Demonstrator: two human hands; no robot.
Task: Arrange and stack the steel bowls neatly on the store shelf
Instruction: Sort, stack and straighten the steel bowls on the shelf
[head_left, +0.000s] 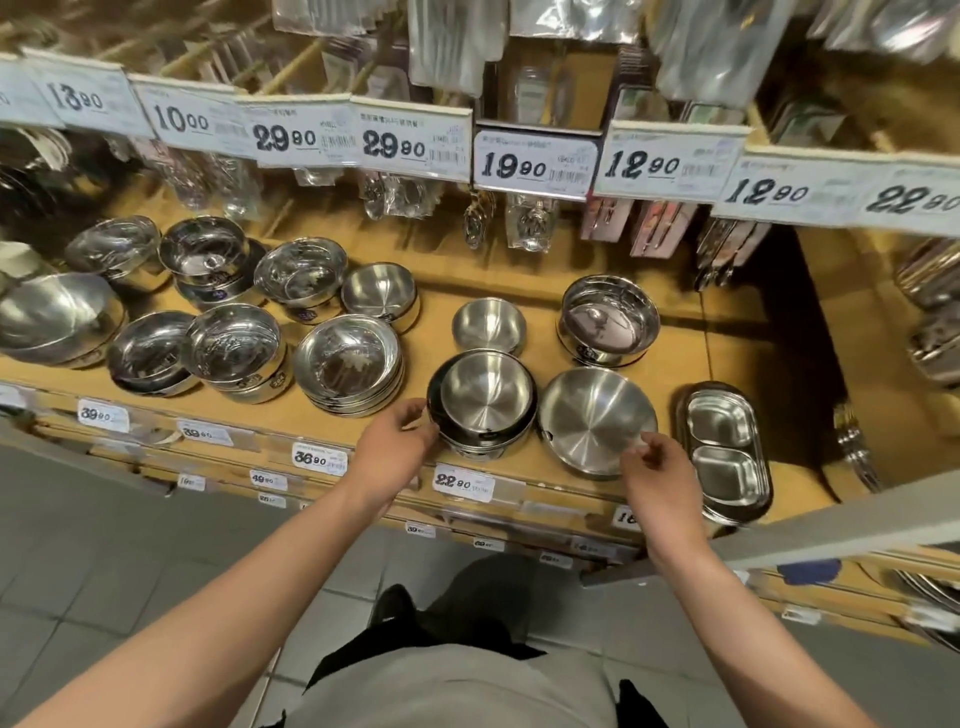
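Wooden shelf (727, 364): left hand (392, 452) grips round stacked steel bowls (485, 402); right hand (657, 467) loose.

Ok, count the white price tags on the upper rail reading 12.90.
2. One white 12.90 price tag hangs right of the 19.90 tag; the other sits next right, before the 22.90 tag. Tags beyond the frame edges may be hidden.
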